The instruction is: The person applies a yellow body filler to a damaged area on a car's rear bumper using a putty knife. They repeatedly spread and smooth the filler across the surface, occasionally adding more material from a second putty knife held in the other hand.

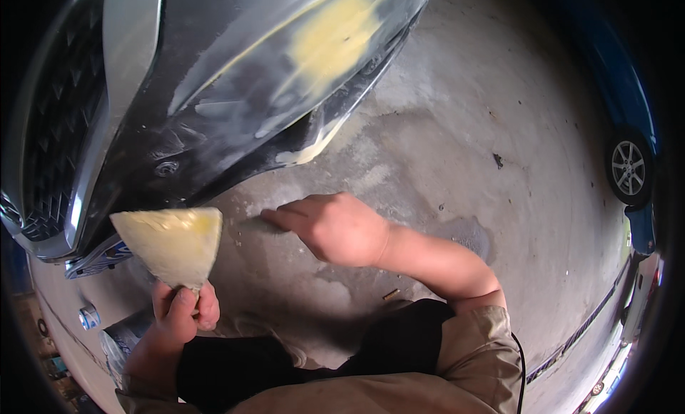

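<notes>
In the head view, a fan-shaped spreader (164, 244) smeared with yellow filler (205, 221) is being gripped by its handle in the left hand (184, 310), on the wearer's side of the bumper (246, 93). The right hand (346, 228) is being held near the bumper, fingers partly extended; whether anything is being pinched cannot be told. Filler could be getting dropped through tilting, or smeared by bumping the bumper.

Your left hand (185, 311) hides the part of the putty spreader (171, 243) it grips. Your right hand (344, 228) blurs at its fingertips (271, 215); you cannot tell what they hold, if anything. The top edge crops the car bumper (246, 93).
</notes>
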